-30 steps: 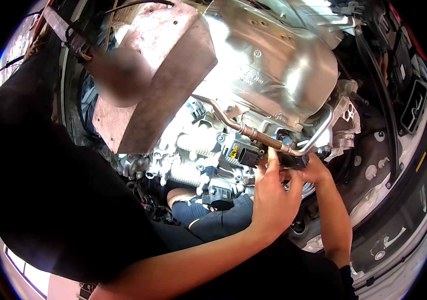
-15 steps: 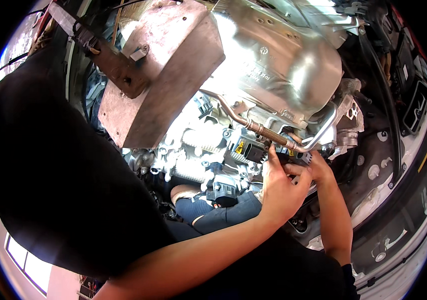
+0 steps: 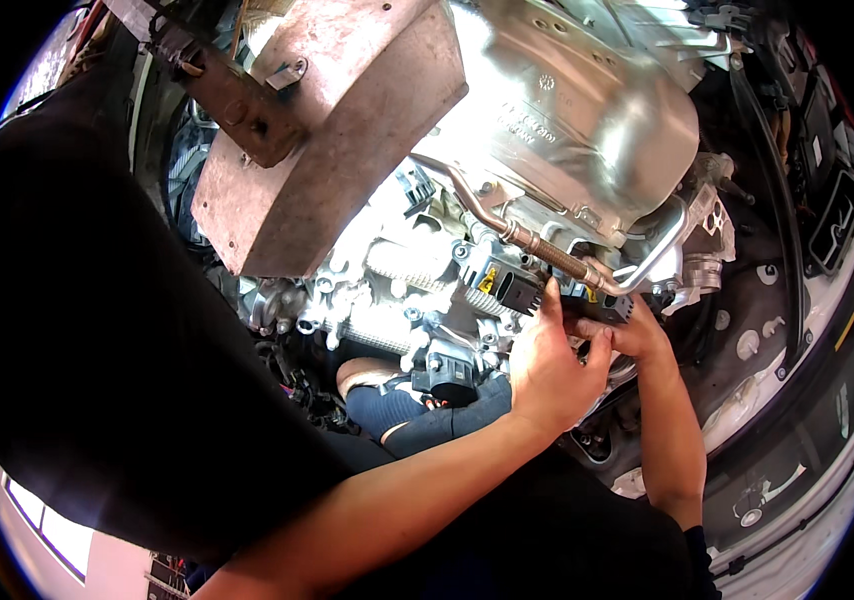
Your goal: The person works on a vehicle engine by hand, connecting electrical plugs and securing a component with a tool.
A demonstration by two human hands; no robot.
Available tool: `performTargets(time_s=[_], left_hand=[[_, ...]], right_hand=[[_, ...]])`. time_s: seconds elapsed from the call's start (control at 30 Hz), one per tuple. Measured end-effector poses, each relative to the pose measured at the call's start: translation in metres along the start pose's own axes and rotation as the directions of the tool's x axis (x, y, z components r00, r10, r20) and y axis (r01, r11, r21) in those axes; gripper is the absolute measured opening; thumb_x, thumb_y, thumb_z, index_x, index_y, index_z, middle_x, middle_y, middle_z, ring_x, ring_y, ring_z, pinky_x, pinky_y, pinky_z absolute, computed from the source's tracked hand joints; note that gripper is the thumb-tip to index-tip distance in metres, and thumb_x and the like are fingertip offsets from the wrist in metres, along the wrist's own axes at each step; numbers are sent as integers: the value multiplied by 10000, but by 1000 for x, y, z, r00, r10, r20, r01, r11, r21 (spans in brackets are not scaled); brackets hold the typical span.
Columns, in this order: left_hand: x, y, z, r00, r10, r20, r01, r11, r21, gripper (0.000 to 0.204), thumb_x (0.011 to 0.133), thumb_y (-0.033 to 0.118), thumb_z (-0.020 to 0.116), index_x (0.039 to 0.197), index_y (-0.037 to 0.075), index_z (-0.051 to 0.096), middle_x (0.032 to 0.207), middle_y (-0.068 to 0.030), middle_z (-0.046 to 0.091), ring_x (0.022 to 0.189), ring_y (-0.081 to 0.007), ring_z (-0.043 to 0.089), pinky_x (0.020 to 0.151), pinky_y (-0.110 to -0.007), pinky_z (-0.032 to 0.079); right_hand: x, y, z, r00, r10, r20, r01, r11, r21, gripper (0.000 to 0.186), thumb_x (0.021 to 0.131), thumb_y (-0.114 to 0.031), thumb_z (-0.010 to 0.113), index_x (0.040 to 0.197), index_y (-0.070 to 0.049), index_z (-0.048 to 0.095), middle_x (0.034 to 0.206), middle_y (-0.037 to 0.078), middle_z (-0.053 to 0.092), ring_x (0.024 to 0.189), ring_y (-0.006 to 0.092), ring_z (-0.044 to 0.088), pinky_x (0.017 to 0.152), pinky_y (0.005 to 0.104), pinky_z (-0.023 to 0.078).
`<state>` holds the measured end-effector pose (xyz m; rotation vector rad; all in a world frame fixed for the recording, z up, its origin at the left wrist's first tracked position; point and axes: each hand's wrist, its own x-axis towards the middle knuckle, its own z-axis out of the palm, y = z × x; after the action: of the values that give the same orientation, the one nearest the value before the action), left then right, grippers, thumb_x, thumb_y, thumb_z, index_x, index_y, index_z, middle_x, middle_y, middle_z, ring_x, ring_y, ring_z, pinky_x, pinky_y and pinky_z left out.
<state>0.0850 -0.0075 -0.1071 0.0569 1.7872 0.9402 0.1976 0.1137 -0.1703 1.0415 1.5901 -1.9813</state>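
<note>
Two bare hands met over the engine (image 3: 387,300), fingertips close together. The right hand (image 3: 639,332) grasped a black block (image 3: 607,305) with a small yellow mark, one finger showing on its far side and others folded beneath it. The left hand (image 3: 559,372) reached in beside it, back upward, its forefinger stretched out to the near-left end of the block and its thumb bent toward the right hand's fingers. Whether the left hand gripped anything could not be told, since its other fingers were hidden.

The block lay between the hands, just below a ribbed pipe (image 3: 552,255). To the left of the forefinger, near its tip, sat a black module (image 3: 517,289) with a yellow label. Beyond the right hand, a bent silver tube (image 3: 659,258) curved up from the pipe's lower end.

Farther out, a large metal shield (image 3: 617,110) rose above the pipe, and a reddish-brown plate (image 3: 367,130) stood at its left, with a dark bracket (image 3: 247,110) across the plate's face. A round-ended black part (image 3: 450,376) sat left of the left hand, above dark blue cloth (image 3: 387,415). A black hose (image 3: 765,170) ran down the right side, near the car body (image 3: 717,375).
</note>
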Motion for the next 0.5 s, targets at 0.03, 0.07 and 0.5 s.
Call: performTargets(time_s=[0.03,0.07,0.5], left_hand=[[0,1,-2,1000,11,2,-11,1000,2,747,777,231,648,1322,-160,320,968,-266,617,894,-384,622,788,-424,491],[0,2,-5,1000,8,3,-8,1000,-3,747,777,231,648,1322,-160,320,968,-266,617,894,-384,622,788,-424,491],[-4,4,-3,999,40,-9,-41,969,-245,638,802,111,680,1254,-188,344,1052,-162,597,936,-165,618,670,-256,565]], right_hand=[[-2,-2,2,1000,-7,-5,7,989,148,766,708,-108,808,1364,-16,422,1238,98,565,1086,158,539,928,332,458],[-2,-2,5,1000,-2,-4,2,989,145,766,708,-108,808,1364,-16,422,1238,98,565,1086,158,539,928,332,458],[0,-14,12,989,135,-57,-112,947,302,799,669,-120,843,1348,0,438,1164,74,609,1035,155,563,904,325,470]])
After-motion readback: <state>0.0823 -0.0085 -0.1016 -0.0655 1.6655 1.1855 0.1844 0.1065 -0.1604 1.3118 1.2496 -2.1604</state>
